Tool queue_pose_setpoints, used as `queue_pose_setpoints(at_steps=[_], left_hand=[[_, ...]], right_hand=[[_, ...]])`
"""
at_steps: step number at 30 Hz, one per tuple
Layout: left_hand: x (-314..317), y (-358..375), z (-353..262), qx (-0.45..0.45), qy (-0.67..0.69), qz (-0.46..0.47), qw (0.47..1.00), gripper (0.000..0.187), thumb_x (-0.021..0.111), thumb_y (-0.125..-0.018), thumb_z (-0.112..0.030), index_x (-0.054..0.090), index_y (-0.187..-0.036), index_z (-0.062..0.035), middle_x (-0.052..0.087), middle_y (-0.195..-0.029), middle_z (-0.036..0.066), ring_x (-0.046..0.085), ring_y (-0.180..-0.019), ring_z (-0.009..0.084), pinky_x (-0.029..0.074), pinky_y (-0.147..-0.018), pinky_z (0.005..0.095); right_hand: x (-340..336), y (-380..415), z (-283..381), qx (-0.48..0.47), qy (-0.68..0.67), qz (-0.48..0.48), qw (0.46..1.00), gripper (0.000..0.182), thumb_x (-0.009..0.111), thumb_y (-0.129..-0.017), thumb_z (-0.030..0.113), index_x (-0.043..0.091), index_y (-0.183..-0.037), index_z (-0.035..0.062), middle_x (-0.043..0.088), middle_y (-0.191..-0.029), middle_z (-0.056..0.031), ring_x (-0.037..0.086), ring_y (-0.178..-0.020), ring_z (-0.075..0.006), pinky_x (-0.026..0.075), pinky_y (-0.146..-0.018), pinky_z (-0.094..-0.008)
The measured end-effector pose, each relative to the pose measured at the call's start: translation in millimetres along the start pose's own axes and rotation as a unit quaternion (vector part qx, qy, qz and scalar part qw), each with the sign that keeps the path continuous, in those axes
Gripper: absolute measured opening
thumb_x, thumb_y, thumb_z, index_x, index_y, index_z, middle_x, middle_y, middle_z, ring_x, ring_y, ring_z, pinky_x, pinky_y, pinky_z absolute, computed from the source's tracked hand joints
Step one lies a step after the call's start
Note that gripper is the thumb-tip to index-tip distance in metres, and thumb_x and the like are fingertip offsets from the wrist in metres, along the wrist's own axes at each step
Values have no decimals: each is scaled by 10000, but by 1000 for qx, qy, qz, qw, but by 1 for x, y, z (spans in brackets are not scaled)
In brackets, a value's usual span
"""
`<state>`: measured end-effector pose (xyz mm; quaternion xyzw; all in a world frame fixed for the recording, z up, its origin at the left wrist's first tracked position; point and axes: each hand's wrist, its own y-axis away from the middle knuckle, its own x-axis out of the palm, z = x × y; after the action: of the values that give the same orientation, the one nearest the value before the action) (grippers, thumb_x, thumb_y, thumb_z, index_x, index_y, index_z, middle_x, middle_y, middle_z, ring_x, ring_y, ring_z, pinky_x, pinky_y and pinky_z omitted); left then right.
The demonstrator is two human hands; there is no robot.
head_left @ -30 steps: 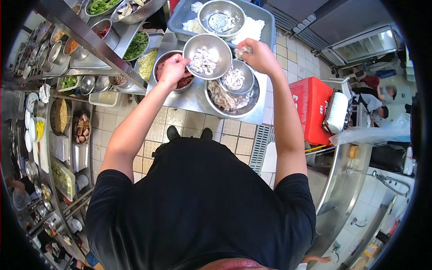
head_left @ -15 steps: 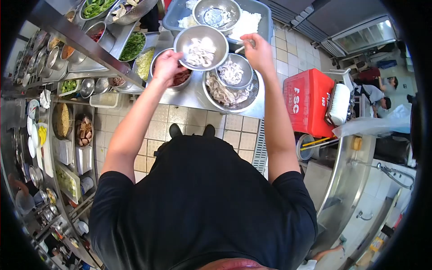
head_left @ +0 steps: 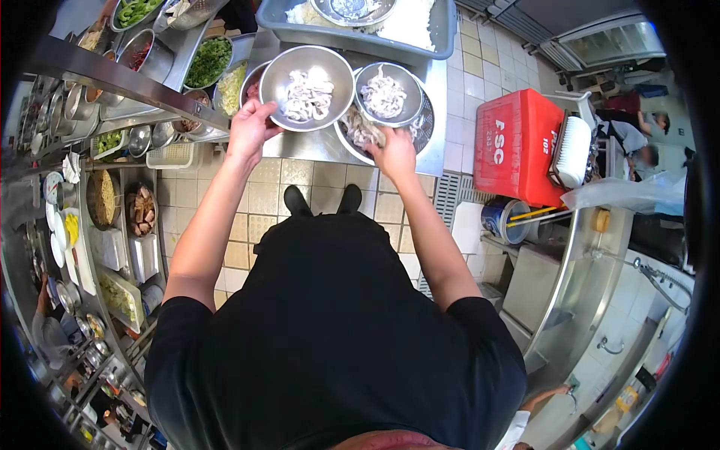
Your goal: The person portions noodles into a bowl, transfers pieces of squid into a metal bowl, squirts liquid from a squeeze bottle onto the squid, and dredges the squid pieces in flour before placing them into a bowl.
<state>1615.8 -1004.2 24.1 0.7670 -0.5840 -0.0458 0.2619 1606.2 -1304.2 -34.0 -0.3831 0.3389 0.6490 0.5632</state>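
Note:
My left hand point(head_left: 251, 129) grips the near-left rim of a large metal bowl point(head_left: 273, 69) that holds pale sliced strips point(head_left: 308, 96). To its right, a smaller metal bowl point(head_left: 410, 78) with similar strips rests over a wide metal colander point(head_left: 427, 127). My right hand point(head_left: 395, 152) is at the colander's near part, its fingers closed at the greyish strips point(head_left: 362, 131) there; whether it grips any is hidden. Behind the large bowl, a pot point(head_left: 250, 84) with reddish contents is mostly covered.
A grey tub point(head_left: 352, 34) with white contents stands at the back. Shelves of bowls with chopped vegetables point(head_left: 208, 63) are at the left. A red box point(head_left: 510, 150) and a metal sink point(head_left: 570, 289) are at the right. Other people show at the edges.
My right hand has moved down from beside the tub to the colander; the pale object it held is out of sight. My left hand and the large bowl have shifted slightly left.

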Motion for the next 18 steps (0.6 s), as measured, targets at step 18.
queue_pose_setpoints(at_steps=[18], left_hand=[[0, -20, 12, 8, -70, 83, 994, 243, 603, -896, -136, 472, -693, -123, 564, -724, -16, 585, -654, 86, 550, -588, 267]], right_hand=[[-160, -29, 48, 54, -137, 88, 985, 247, 700, -729, 157, 694, -923, 5, 649, -671, -80, 570, -580, -120, 472, -576, -293]])
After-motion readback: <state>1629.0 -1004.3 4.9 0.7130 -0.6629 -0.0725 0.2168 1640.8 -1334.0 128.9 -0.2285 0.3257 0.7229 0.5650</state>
